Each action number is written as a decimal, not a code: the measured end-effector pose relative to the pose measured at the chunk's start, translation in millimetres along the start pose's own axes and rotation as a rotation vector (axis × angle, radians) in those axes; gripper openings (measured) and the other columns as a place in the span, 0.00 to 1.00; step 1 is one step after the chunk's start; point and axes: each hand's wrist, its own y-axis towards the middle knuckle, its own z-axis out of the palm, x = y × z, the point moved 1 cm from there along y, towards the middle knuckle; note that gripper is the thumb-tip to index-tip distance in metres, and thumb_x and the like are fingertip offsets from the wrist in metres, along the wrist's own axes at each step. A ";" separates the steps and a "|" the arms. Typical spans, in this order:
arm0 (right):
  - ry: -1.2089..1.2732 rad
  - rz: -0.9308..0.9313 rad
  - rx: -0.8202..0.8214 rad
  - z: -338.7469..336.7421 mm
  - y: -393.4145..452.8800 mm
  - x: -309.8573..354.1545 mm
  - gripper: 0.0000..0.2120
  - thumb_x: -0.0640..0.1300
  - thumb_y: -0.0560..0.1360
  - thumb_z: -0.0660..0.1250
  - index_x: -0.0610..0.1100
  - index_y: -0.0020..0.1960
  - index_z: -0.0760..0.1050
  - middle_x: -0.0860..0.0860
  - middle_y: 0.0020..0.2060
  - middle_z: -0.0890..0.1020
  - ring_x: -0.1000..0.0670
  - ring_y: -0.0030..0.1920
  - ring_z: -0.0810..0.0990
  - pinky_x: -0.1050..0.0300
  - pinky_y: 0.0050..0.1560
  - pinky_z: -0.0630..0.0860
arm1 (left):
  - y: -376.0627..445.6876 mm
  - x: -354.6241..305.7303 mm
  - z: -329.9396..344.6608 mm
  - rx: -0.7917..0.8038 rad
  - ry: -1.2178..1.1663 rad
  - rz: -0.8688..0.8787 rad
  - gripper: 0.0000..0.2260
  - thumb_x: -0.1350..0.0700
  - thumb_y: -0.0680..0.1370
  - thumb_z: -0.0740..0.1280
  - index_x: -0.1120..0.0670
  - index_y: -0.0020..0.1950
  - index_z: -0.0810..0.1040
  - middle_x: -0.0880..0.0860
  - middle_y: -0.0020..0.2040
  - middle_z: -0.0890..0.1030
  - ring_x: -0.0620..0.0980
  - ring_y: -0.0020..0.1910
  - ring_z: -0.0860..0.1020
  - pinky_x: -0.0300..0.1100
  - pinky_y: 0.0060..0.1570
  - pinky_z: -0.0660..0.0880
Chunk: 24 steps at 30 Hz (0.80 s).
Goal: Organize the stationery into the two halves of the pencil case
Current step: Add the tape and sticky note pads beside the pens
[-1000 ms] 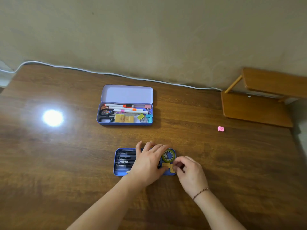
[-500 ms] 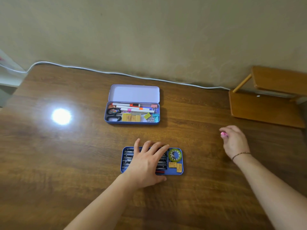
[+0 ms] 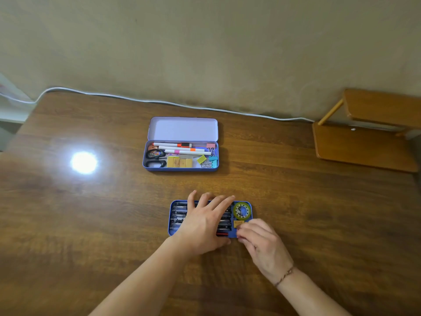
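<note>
the left hand [image 3: 202,224] is lying flat, fingers spread, pressing on pens [image 3: 178,216] in the near tray [image 3: 169,221] on the counter [image 3: 91,224]. the right hand [image 3: 262,244] is curling at the tray's right corner, fingertips bunched; what it's pinching, i cannot tell.

The brown wood-grain worktop [image 3: 91,224] carries a lilac metal pencil tin [image 3: 182,128] with a pale lavender lid lining. Inside lie black-handled scissors [image 3: 156,158], white markers with orange and pink bands [image 3: 182,148], mustard-yellow erasers [image 3: 178,161] and pink, lime and teal binder clips [image 3: 208,158]. The nearer deep-blue tray [image 3: 172,218] holds dark pens [image 3: 178,216], perhaps black and grey, and a green-yellow tape roll [image 3: 242,210].
</note>
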 end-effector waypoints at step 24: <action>-0.032 0.765 0.098 -7.7 46.1 12.4 0.08 0.47 0.78 0.61 0.49 0.56 0.74 0.51 0.45 0.82 0.53 0.45 0.77 0.63 0.39 0.76 | -45.8 91.1 -28.4 -0.107 -0.179 0.018 0.43 0.35 0.66 0.72 0.49 0.76 0.62 0.48 0.69 0.71 0.48 0.69 0.63 0.51 0.72 0.61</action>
